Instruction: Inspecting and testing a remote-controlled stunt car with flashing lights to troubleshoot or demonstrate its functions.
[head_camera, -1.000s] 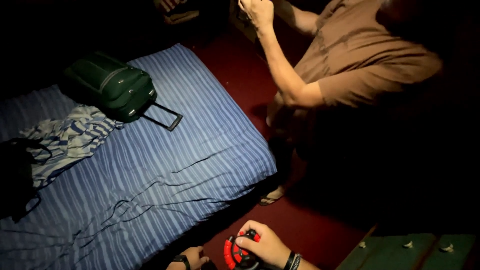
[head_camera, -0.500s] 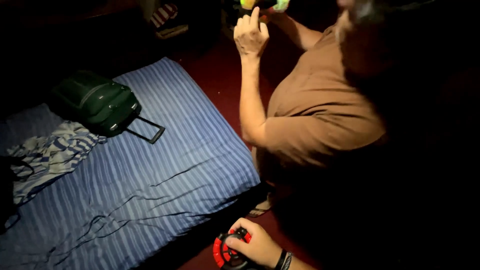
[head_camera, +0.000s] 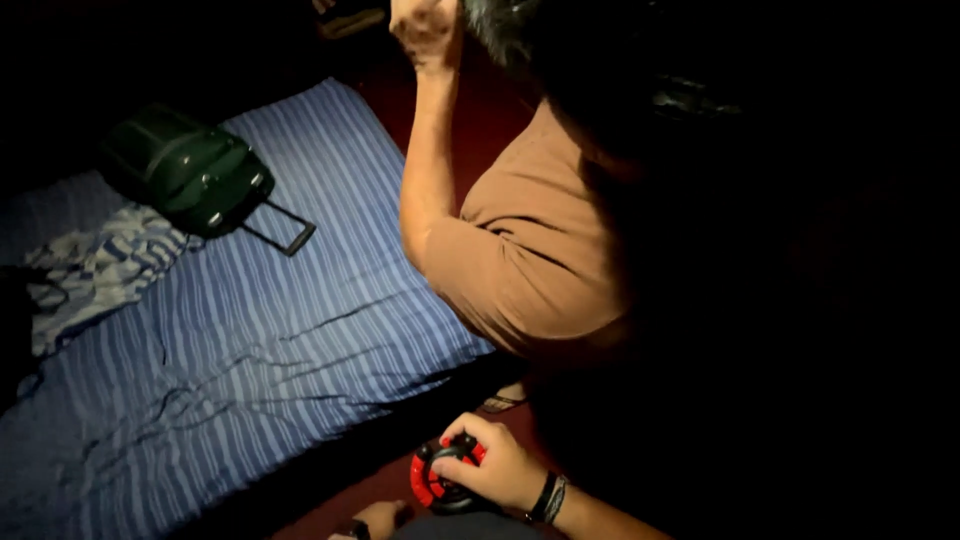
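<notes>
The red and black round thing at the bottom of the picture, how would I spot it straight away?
Start at the big blue striped mattress and go past its near edge to the dark red floor. There the right hand grips a round red and black device, with the left hand just below. It is the only bright red thing in view, unlike the dark green suitcase on the mattress.

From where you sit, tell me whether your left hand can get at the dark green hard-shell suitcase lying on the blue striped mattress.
Probably not without leaning: the left hand sits low at the frame's bottom edge, and the dark green hard-shell suitcase lies far across the blue striped mattress. Nothing blocks the way.
</notes>
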